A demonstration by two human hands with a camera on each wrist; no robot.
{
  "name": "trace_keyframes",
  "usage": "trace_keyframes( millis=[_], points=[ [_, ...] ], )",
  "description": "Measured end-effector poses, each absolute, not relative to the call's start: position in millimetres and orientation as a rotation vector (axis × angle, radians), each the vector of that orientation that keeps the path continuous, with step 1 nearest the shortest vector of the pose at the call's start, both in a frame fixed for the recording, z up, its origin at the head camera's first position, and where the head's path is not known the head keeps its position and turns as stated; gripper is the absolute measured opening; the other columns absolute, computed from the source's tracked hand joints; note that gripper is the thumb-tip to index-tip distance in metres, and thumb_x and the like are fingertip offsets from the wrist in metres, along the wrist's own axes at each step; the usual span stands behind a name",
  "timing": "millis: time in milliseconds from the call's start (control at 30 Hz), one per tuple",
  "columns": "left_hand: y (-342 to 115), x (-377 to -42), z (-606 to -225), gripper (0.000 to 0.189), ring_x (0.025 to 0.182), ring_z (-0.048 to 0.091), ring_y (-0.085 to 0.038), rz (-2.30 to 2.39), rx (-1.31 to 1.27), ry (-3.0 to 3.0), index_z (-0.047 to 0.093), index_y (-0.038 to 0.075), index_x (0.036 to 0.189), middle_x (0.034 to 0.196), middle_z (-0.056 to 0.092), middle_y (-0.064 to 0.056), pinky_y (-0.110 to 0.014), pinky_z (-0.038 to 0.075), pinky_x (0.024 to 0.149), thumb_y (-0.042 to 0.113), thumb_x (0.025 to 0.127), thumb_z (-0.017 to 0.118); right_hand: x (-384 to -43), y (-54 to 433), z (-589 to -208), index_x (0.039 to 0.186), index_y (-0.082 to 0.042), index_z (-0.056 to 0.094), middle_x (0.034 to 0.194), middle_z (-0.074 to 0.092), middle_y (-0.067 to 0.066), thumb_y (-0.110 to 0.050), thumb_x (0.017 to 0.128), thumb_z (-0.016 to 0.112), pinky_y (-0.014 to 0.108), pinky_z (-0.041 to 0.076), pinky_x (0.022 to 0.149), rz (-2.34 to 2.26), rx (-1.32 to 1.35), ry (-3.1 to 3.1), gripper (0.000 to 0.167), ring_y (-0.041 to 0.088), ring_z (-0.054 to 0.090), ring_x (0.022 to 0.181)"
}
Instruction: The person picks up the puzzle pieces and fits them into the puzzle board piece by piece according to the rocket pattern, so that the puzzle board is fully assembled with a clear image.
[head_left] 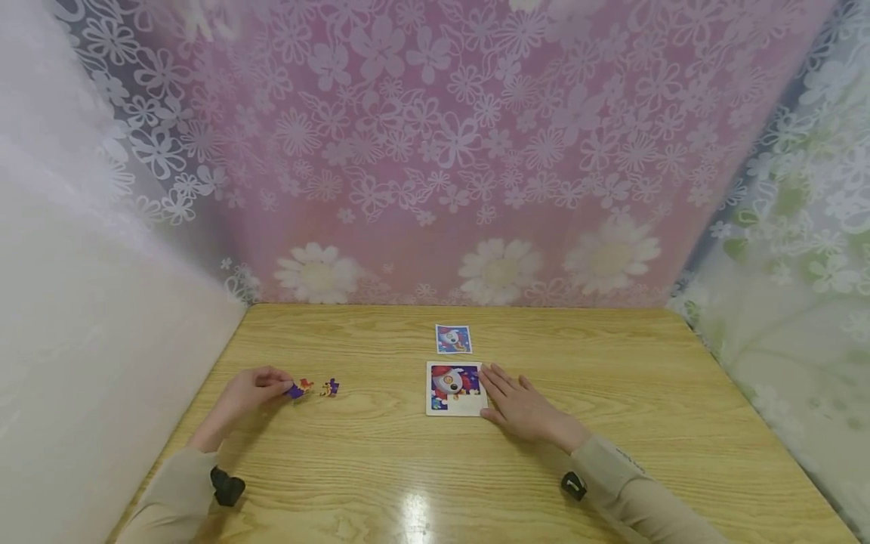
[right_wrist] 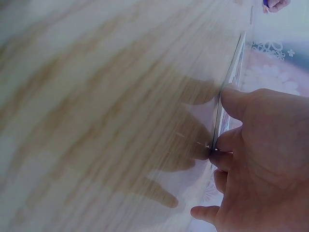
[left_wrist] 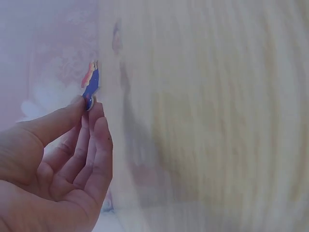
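Between thumb and fingertips, my left hand (head_left: 250, 394) pinches a purple and orange jigsaw piece (head_left: 297, 388); the left wrist view shows the piece (left_wrist: 91, 82) edge-on, its blue side and a bit of red showing. A second jigsaw piece (head_left: 330, 387) lies on the table just right of it. In the middle sits a square puzzle board (head_left: 467, 406) with a white rim, its upper part filled by a red and white rocket picture and its lower right bare white. My right hand (head_left: 519, 404) rests with extended fingers along the board's right edge, thumb at the lower corner.
Behind the board lies a small picture card (head_left: 453, 339) with a similar rocket. The wood-grain table (head_left: 381, 461) ends at a pink flowered backdrop (head_left: 435, 151), with pale curtains at both sides.
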State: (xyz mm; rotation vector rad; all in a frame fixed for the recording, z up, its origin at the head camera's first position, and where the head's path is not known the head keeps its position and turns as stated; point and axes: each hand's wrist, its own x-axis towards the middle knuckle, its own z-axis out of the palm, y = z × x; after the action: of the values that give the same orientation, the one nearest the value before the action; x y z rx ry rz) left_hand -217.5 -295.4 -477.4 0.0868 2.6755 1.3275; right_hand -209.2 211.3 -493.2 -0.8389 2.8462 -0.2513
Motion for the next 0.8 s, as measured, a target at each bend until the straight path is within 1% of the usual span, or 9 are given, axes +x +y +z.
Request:
trace_keyframes(
  millis=[67, 133, 300, 467, 600, 800],
  points=[
    [-290.8, -220.1, -474.9, 0.034, 0.096, 0.069, -0.020, 1.416, 0.077, 2.608, 0.067, -0.004, 0.118, 0.107, 0.074, -0.012, -0.030, 0.059, 0.078, 0.026, 0.100, 0.067, -209.4, 211.7, -493.6, 0.160, -0.003, 0.023, 0.168, 0.019, 0.014, -0.043, 0.108, 0.044, 0.069, 0.021, 0.117, -0.245, -0.840, 2.851, 0.069, 0.034, 0.014, 0.155],
    [-284.9, -222.3, -471.8, 0.035, 0.098, 0.070, -0.023, 1.483, 0.087, 2.559, 0.065, -0.006, 0.120, 0.107, 0.074, -0.013, -0.032, 0.061, 0.080, 0.024, 0.101, 0.066, -209.3, 211.6, -492.6, 0.159, 0.000, 0.025, 0.167, 0.021, 0.017, -0.041, 0.108, 0.046, 0.070, 0.021, 0.116, -0.256, -0.854, 2.853, 0.069, 0.037, 0.016, 0.154],
    [-268.1, -227.3, -463.5, 0.035, 0.101, 0.070, -0.029, 1.554, 0.090, 2.527, 0.066, -0.007, 0.119, 0.104, 0.074, -0.010, -0.037, 0.061, 0.086, 0.022, 0.100, 0.067, -207.9, 210.3, -489.1, 0.158, 0.002, 0.027, 0.165, 0.023, 0.020, -0.039, 0.108, 0.047, 0.071, 0.021, 0.116, -0.263, -0.871, 2.847, 0.068, 0.040, 0.018, 0.153],
    [-251.2, -233.7, -458.6, 0.034, 0.104, 0.070, -0.031, 1.596, 0.102, 2.492, 0.067, -0.007, 0.119, 0.106, 0.074, -0.013, -0.042, 0.059, 0.091, 0.021, 0.100, 0.068, -206.2, 209.6, -487.5, 0.159, 0.001, 0.025, 0.166, 0.021, 0.019, -0.040, 0.108, 0.045, 0.070, 0.020, 0.117, -0.261, -0.861, 2.845, 0.068, 0.038, 0.016, 0.154],
    [-237.2, -239.2, -455.9, 0.034, 0.106, 0.070, -0.034, 1.625, 0.107, 2.456, 0.067, -0.006, 0.119, 0.108, 0.074, -0.013, -0.045, 0.058, 0.093, 0.021, 0.099, 0.068, -205.7, 209.8, -486.9, 0.158, 0.002, 0.026, 0.165, 0.023, 0.021, -0.040, 0.108, 0.046, 0.072, 0.019, 0.116, -0.292, -0.863, 2.846, 0.068, 0.040, 0.017, 0.153],
    [-213.9, -247.5, -453.2, 0.032, 0.106, 0.068, -0.038, 1.612, 0.155, 2.433, 0.068, -0.003, 0.118, 0.107, 0.074, -0.014, -0.049, 0.058, 0.092, 0.023, 0.100, 0.068, -207.6, 210.3, -490.5, 0.160, -0.002, 0.023, 0.167, 0.019, 0.015, -0.042, 0.108, 0.046, 0.068, 0.020, 0.118, -0.246, -0.823, 2.846, 0.069, 0.035, 0.014, 0.155]
  ],
)
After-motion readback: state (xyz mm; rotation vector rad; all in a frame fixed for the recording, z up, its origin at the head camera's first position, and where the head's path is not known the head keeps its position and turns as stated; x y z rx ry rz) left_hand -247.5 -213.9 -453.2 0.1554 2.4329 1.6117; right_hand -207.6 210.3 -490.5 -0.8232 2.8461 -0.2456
